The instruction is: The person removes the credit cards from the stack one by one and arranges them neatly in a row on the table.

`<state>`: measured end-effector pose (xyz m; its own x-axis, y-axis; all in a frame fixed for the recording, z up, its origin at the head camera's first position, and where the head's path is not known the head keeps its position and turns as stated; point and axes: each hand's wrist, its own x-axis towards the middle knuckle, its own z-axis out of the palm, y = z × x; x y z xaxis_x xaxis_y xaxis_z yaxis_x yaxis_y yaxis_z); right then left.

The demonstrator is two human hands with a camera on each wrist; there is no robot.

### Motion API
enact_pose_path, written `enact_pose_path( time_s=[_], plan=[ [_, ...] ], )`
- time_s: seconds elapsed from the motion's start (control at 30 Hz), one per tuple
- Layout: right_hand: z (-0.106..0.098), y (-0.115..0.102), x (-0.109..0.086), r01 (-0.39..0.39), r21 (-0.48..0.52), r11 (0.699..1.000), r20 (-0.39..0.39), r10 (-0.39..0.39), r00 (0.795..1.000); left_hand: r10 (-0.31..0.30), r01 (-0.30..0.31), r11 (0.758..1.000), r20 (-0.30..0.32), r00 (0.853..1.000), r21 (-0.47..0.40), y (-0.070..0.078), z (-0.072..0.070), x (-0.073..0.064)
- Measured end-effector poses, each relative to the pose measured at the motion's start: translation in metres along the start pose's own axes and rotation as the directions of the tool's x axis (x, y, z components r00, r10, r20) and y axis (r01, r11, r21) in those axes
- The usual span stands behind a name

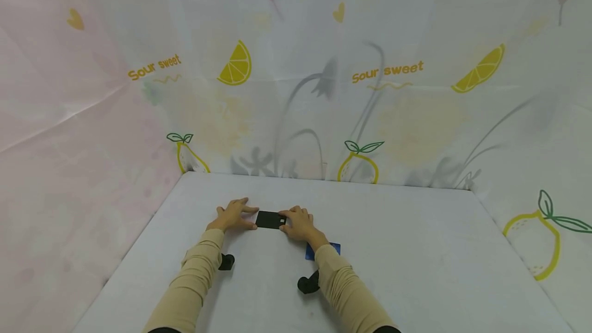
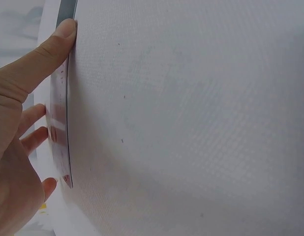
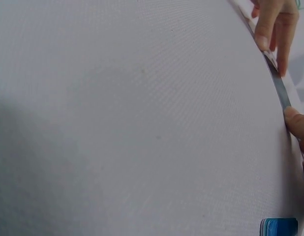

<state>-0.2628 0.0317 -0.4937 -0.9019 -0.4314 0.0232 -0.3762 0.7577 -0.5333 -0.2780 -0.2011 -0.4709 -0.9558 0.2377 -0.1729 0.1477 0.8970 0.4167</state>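
A black card point(image 1: 267, 219) with a small light square at its right end lies flat in front of both hands. My right hand point(image 1: 299, 223) pinches its right end across the width, thumb at the near edge and fingers at the far edge. My left hand point(image 1: 233, 216) spans a pale card with reddish print point(image 2: 58, 113), its thumb and index finger reaching the black card's left end. In the left wrist view the two cards lie end to end. The remaining left fingers are spread along the far side; the head view hides the pale card.
A small stack of blue cards point(image 3: 281, 227) lies on the white table point(image 1: 407, 251), partly under my right forearm. Black wrist camera mounts point(image 1: 309, 283) hang beneath both sleeves. Behind the table's back edge rises a lemon-print cloth point(image 1: 296, 117).
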Motion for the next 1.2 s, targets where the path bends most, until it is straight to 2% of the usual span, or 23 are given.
enact_pose_path(
  time_s=[0.1, 0.13, 0.23, 0.33, 0.37, 0.5, 1.2],
  plan=[
    [0.004, 0.006, 0.004, 0.018, 0.018, 1.000, -0.010, -0.017, 1.000, 0.002, -0.002, 1.000, 0.000, 1.000, 0.003, 0.000, 0.000, 0.001],
    [0.012, 0.016, 0.009, 0.052, 0.008, 0.999, -0.031, -0.052, 0.998, 0.002, -0.002, 1.000, 0.000, 1.000, 0.004, 0.000, 0.000, 0.001],
    [0.015, 0.019, 0.010, 0.067, -0.002, 0.998, -0.043, -0.067, 0.997, 0.003, -0.003, 1.000, -0.001, 1.000, 0.000, 0.000, 0.000, 0.000],
    [0.012, 0.014, 0.006, 0.060, 0.004, 0.998, -0.046, -0.060, 0.997, 0.004, -0.004, 1.000, -0.002, 1.000, 0.002, 0.000, 0.001, 0.000],
    [0.004, 0.004, 0.001, 0.029, 0.015, 0.999, -0.029, -0.028, 0.999, 0.004, -0.004, 1.000, -0.003, 1.000, 0.002, 0.000, 0.001, 0.000],
    [0.000, -0.003, -0.005, 0.015, -0.024, 1.000, -0.026, -0.016, 1.000, 0.007, -0.007, 1.000, -0.005, 1.000, 0.004, 0.001, 0.000, -0.001],
    [0.001, -0.003, -0.004, 0.005, -0.048, 0.999, -0.016, -0.006, 1.000, 0.003, -0.003, 1.000, -0.001, 1.000, -0.017, 0.002, 0.000, -0.001]
  ],
)
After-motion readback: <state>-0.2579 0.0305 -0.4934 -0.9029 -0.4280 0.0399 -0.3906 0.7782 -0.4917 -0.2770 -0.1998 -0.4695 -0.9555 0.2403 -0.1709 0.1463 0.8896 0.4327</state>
